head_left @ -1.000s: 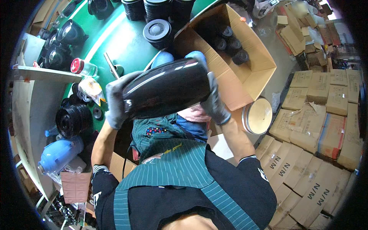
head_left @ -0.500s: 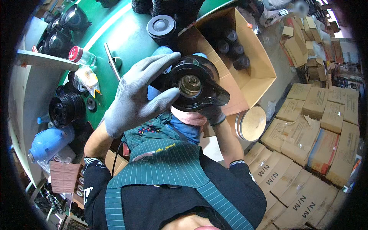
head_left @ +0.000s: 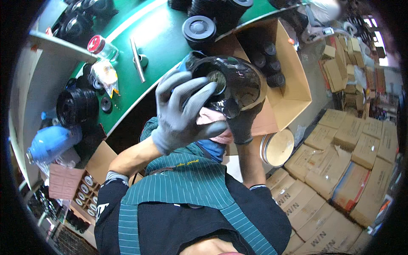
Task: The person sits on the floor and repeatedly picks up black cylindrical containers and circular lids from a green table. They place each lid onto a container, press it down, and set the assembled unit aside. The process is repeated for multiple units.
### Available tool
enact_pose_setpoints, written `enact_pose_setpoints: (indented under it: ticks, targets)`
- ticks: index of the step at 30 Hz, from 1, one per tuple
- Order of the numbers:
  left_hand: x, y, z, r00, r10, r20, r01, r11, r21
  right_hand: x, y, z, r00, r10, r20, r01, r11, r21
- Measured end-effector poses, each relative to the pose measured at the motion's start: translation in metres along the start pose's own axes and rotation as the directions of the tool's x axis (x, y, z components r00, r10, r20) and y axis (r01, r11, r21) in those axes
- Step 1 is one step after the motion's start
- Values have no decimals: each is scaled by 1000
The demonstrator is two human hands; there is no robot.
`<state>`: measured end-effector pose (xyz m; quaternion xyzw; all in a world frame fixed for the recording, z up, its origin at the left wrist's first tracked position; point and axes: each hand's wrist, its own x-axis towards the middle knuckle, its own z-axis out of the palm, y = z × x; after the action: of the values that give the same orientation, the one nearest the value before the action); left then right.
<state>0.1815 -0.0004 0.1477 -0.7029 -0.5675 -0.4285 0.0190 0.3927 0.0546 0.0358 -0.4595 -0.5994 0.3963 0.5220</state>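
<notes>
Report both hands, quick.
Left hand: open, at the mouth of the black jug; contact unclear.
Right hand: holding the black jug from below, fingers mostly hidden.

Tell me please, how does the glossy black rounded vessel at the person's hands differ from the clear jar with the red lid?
The glossy black rounded vessel is opaque and looks larger; the clear jar with the red lid is see-through and smaller. The vessel is held up by the right gloved hand; the jar is on the green table. The vessel's neck shows open, while the jar's is covered.
</notes>
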Motion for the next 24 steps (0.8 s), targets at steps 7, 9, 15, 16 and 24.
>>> enact_pose_setpoints:
  ticks: [7,9,15,16,24]
  targets:
    - [50,-10,-4,974,174,-144,-180,983,-27,-55,26,-3,971,-119,208,212,829,-517]
    - [56,-4,-7,980,159,-116,-162,987,-18,-70,33,-8,958,-152,243,281,672,-685]
    - [49,-1,-4,973,218,-81,-226,968,-110,-87,31,-12,964,-71,256,210,794,-570]
    - [48,0,-4,964,239,-115,-255,954,-158,-87,30,-12,963,-70,261,211,797,-565]
    - [39,-7,-14,935,347,-70,-354,906,-233,-90,24,-23,975,-27,221,145,830,-538]
